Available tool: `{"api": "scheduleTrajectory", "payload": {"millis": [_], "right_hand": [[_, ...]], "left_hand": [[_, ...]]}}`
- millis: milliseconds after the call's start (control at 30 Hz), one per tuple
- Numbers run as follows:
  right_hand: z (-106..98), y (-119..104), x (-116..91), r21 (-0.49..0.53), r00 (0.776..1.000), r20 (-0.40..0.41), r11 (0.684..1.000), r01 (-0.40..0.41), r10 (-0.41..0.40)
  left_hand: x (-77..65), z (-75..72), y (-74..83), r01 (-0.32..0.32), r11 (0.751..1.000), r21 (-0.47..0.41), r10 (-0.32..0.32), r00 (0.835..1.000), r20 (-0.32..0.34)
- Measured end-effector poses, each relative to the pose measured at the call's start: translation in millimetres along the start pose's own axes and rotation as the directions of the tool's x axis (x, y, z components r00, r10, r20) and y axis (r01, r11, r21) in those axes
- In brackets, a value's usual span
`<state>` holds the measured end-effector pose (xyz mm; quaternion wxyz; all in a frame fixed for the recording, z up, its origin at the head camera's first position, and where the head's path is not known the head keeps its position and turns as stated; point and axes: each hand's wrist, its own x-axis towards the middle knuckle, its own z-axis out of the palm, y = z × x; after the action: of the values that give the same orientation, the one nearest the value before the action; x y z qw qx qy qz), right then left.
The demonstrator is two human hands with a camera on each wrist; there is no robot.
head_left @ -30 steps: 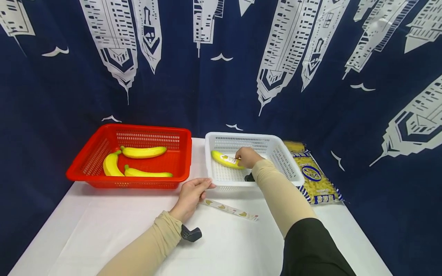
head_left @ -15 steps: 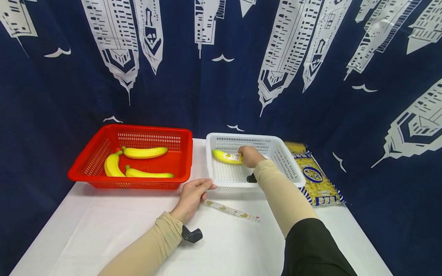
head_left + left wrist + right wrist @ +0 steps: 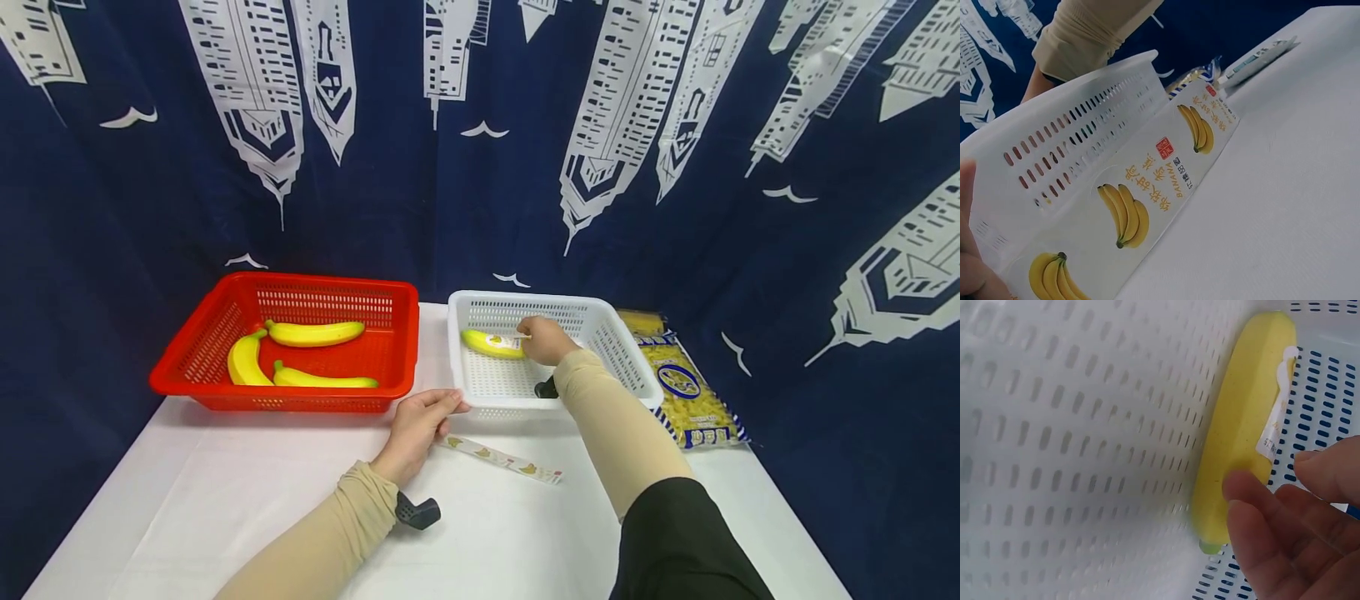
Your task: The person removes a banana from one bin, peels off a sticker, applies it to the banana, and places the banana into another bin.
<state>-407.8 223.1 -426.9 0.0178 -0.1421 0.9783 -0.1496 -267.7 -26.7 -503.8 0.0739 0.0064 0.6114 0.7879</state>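
The strip (image 3: 1132, 203) held by the left hand (image 3: 414, 432) is readable only from that wrist view. In the basket (image 3: 513, 402), a banana's (image 3: 1244, 419) touched by a relaxed right hand (image 3: 547, 342); white table (image 3: 517, 542) below, navy curtain (image 3: 450, 200) beyond.

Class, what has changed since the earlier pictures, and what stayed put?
The right hand shifted slightly toward the far side of the white plastic basket; the yellow banana beneath it seems slightly turned, right end farther away. No new grasp or release shows. Unmoved: the left hand at that basket's near-left corner, the white banana-printed paper strip, and three yellow bananas in the red plastic basket.
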Motion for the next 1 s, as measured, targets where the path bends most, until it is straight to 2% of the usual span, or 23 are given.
{"api": "scheduleTrajectory", "payload": {"millis": [67,133,233,333,433,533,600,667,767,800,933,1000], "right_hand": [[-1,0,-1,0.04,1.0,-0.024,0.999,-0.004,0.005],[-3,-2,-3,0.126,0.998,-0.055,0.992,-0.018,0.025],[-7,-7,-4,0.302,0.989,-0.14,0.953,-0.012,0.057],[-10,-15,-6,0.484,0.96,-0.264,0.874,0.051,0.09],[-10,-23,-14,0.607,0.908,-0.399,0.78,0.156,0.128],[-7,-34,-26,0.676,0.845,-0.504,0.69,0.259,0.178],[-4,-42,-37,0.708,0.817,-0.541,0.633,0.313,0.201],[-1,-50,-47,0.729,0.8,-0.56,0.588,0.352,0.216],[6,-62,-59,0.747,0.791,-0.571,0.539,0.39,0.219],[9,-65,-62,0.745,0.788,-0.578,0.532,0.403,0.213],[17,-74,-70,0.745,0.794,-0.578,0.52,0.418,0.19],[19,-77,-71,0.745,0.803,-0.571,0.519,0.418,0.172]], "left_hand": [[-0.4,1.1,0.0,-0.019,1.0,0.01,0.019,1.0,-0.008],[-0.1,2.1,-0.2,-0.04,0.999,0.022,0.04,0.999,-0.016],[0.8,3.2,-0.3,-0.074,0.996,0.047,0.076,0.996,-0.037],[0.8,4.2,0.7,-0.099,0.993,0.063,0.103,0.993,-0.061],[-1.6,5.8,3.2,-0.139,0.987,0.082,0.144,0.988,-0.06],[-6.6,8.6,7.0,-0.208,0.973,0.097,0.209,0.978,0.004],[-10.8,10.6,10.8,-0.257,0.963,0.086,0.252,0.966,0.062],[-15.6,12.4,17.1,-0.297,0.953,0.056,0.29,0.951,0.103],[-24.5,11.5,31.8,-0.332,0.943,0.008,0.328,0.935,0.137],[-28.1,9.9,38.6,-0.343,0.939,-0.005,0.34,0.929,0.148],[-36.9,-7.4,72.0,-0.396,0.918,-0.023,0.394,0.903,0.172],[-34.8,-22.7,93.5,-0.418,0.908,-0.026,0.418,0.897,0.142]]}}
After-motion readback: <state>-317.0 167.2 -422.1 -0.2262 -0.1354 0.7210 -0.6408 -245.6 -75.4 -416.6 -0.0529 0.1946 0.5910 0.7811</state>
